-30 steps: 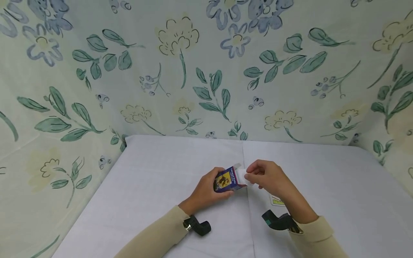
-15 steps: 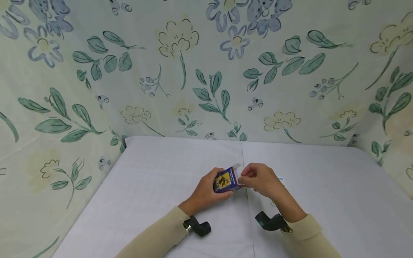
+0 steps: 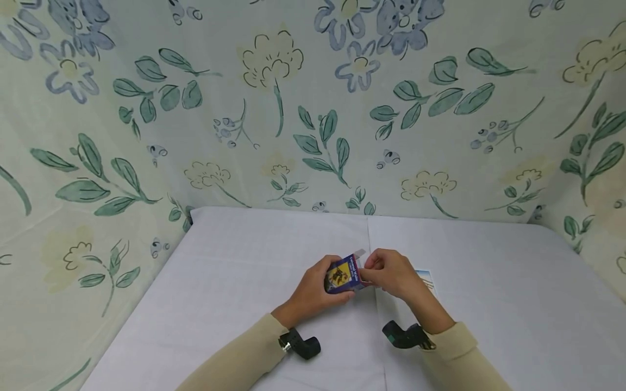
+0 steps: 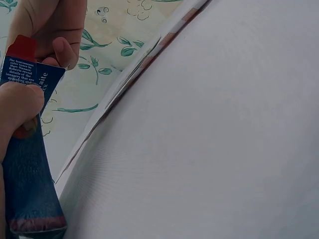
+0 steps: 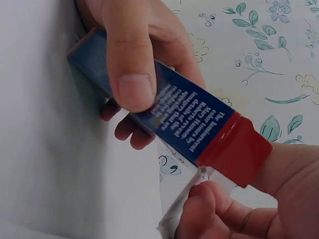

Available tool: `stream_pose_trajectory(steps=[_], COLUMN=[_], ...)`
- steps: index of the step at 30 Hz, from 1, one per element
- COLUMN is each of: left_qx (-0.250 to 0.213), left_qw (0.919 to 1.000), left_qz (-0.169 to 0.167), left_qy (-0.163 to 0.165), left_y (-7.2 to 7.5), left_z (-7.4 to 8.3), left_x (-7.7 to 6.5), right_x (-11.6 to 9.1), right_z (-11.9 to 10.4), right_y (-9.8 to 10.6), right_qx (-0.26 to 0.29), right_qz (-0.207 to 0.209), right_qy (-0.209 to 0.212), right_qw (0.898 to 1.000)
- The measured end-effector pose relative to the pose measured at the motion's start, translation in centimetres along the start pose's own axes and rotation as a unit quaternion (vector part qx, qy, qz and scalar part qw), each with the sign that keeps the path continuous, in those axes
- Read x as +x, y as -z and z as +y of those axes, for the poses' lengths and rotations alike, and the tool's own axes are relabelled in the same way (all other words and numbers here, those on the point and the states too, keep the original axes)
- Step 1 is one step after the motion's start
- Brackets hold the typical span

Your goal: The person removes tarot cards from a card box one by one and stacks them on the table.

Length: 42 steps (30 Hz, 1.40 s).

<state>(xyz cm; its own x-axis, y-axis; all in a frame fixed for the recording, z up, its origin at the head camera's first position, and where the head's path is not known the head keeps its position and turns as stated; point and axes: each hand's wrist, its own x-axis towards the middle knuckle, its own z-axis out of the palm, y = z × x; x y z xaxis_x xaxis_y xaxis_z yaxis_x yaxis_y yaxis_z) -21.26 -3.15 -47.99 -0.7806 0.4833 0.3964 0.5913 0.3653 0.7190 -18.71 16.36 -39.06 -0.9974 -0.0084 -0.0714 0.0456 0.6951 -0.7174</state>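
My left hand [image 3: 313, 285] grips a small blue tarot card box [image 3: 339, 274] with a yellow picture panel, its open end facing right. In the right wrist view, the left thumb presses on the printed narrow side, and a red end flap [image 5: 237, 149] stands out from the opening. My right hand [image 3: 391, 274] is at that open end with fingers curled; its thumb and fingertips pinch a white flap [image 5: 172, 211] there. What lies inside the box is hidden. Beneath the right wrist, a picture card [image 3: 426, 278] lies on the cloth, partly covered.
White cloth covers the table [image 3: 274, 239], with a crease running front to back near the middle. A floral curtain [image 3: 293, 108] hangs behind and at both sides. Each wrist wears a black camera mount, the left one [image 3: 304, 346] near the cloth.
My right hand has moved left to the box's open end, and the white piece that showed between them is largely out of sight in the head view. The left hand stays nearly still.
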Motion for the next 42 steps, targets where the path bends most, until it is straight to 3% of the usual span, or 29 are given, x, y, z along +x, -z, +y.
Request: stream_pose_trajectory(steps=[22, 28, 42], left_qx=[0.004, 0.007, 0.015], left_qw=[1.0000, 1.0000, 0.9998], left_qz=[0.000, 0.006, 0.003], left_qy=[0.007, 0.003, 0.012], left_y=[-0.4, -0.1, -0.3], left_z=[-0.1, 0.0, -0.2], left_x=[-0.2, -0.2, -0.1], right_x=[0.0, 0.1, -0.3], right_z=[0.4, 0.4, 0.3], right_y=[-0.2, -0.2, 0.8], right_qx=[0.011, 0.006, -0.002], right_qz=[-0.003, 0.005, 0.004], right_qy=[-0.020, -0.001, -0.016], right_qw=[1.000, 1.000, 1.000])
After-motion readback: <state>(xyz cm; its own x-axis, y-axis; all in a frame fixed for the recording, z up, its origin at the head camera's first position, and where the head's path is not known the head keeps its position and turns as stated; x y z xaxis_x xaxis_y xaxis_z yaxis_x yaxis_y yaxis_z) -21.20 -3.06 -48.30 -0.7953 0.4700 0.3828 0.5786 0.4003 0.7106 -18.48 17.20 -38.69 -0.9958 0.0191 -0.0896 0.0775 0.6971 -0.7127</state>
